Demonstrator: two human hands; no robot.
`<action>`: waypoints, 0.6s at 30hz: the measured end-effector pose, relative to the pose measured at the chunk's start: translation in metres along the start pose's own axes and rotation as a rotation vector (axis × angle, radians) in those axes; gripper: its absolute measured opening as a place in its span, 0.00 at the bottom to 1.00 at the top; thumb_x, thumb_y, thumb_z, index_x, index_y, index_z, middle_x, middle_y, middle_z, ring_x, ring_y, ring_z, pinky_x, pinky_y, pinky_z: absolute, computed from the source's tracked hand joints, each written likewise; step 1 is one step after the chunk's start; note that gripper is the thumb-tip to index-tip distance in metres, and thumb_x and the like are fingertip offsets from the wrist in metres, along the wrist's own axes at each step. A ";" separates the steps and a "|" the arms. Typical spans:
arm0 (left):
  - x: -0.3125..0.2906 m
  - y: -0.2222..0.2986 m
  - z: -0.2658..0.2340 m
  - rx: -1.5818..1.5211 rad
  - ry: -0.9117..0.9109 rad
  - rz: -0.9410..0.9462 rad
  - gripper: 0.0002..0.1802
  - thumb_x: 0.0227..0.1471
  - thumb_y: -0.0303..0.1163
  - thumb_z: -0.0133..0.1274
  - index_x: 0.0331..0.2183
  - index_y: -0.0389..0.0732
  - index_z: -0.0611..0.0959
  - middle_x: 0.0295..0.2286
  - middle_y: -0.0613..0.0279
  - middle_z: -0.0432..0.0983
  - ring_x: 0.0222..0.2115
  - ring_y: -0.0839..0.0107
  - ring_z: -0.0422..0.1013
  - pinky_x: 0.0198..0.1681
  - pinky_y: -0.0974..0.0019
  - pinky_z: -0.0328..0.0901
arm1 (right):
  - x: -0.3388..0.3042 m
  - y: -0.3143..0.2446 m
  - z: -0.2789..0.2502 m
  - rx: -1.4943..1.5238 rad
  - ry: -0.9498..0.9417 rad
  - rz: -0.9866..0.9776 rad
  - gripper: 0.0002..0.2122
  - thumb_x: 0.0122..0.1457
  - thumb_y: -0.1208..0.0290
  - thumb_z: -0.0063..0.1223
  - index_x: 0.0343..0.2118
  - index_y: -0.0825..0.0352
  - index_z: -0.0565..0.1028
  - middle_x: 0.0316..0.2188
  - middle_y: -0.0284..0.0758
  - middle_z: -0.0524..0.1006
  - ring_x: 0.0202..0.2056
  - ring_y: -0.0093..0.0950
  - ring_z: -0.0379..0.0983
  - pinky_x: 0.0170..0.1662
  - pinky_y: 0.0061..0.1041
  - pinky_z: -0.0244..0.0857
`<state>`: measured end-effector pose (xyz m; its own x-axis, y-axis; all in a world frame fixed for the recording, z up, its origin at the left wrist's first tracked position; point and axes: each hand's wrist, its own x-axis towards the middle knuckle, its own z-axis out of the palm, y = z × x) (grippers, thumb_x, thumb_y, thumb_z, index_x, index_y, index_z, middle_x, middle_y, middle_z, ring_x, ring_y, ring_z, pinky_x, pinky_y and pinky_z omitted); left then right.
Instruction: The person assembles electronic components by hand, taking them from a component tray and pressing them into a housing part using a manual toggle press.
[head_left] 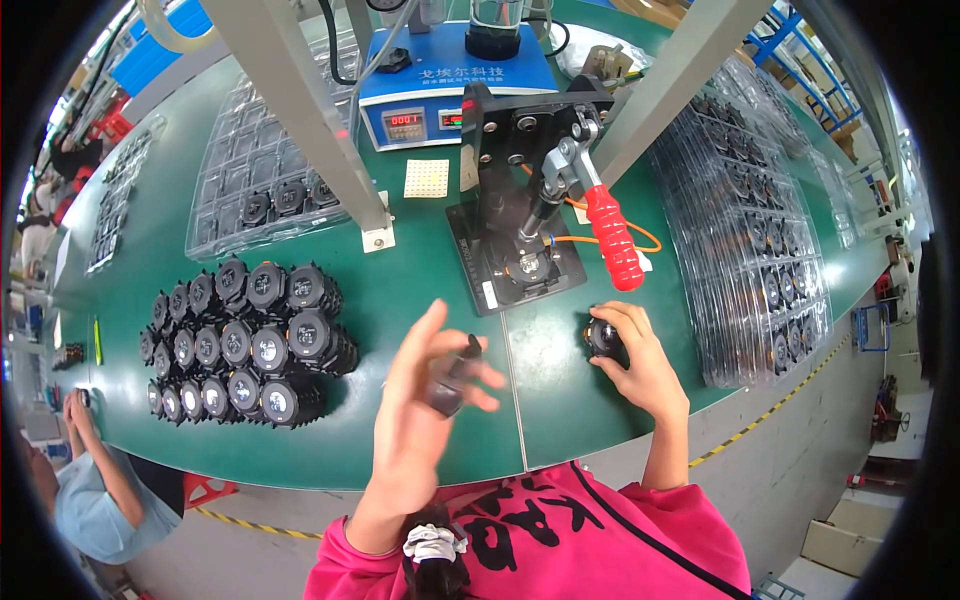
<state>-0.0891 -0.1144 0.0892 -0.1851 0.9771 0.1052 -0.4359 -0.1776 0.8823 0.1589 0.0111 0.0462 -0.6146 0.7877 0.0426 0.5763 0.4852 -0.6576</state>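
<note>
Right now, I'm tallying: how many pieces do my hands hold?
2: blurred dark piece in your left hand, round black piece in your right hand. Fingers may hide more.

Clear plastic is seen in the tray stack point(708, 300), a glossy finish on the red clamp handle point(614, 240) and grasped round device point(601, 338).
</note>
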 end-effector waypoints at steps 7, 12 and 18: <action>0.005 -0.004 -0.002 -0.584 -0.083 -0.141 0.40 0.62 0.52 0.38 0.64 0.40 0.45 0.54 0.43 0.61 0.51 0.42 0.66 0.53 0.54 0.67 | 0.008 0.005 -0.014 -0.047 -0.040 0.002 0.28 0.42 0.86 0.61 0.49 0.64 0.70 0.49 0.40 0.67 0.51 0.41 0.63 0.54 0.34 0.61; 0.004 -0.004 -0.002 -0.624 -0.077 -0.133 0.40 0.62 0.51 0.37 0.64 0.41 0.45 0.54 0.43 0.61 0.52 0.41 0.64 0.55 0.53 0.66 | 0.010 0.010 -0.018 -0.073 -0.043 0.017 0.28 0.41 0.87 0.60 0.50 0.64 0.70 0.49 0.40 0.66 0.51 0.41 0.63 0.54 0.33 0.62; 0.005 -0.005 -0.002 -0.655 -0.072 -0.148 0.40 0.62 0.52 0.37 0.64 0.40 0.45 0.54 0.42 0.61 0.52 0.41 0.64 0.55 0.53 0.66 | 0.011 0.003 -0.023 -0.099 -0.071 -0.005 0.30 0.41 0.84 0.62 0.51 0.63 0.68 0.52 0.40 0.65 0.54 0.41 0.60 0.56 0.34 0.59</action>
<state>-0.0894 -0.1086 0.0849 -0.0329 0.9980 0.0547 -0.9003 -0.0533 0.4321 0.1662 0.0299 0.0619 -0.6519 0.7582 -0.0099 0.6213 0.5266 -0.5802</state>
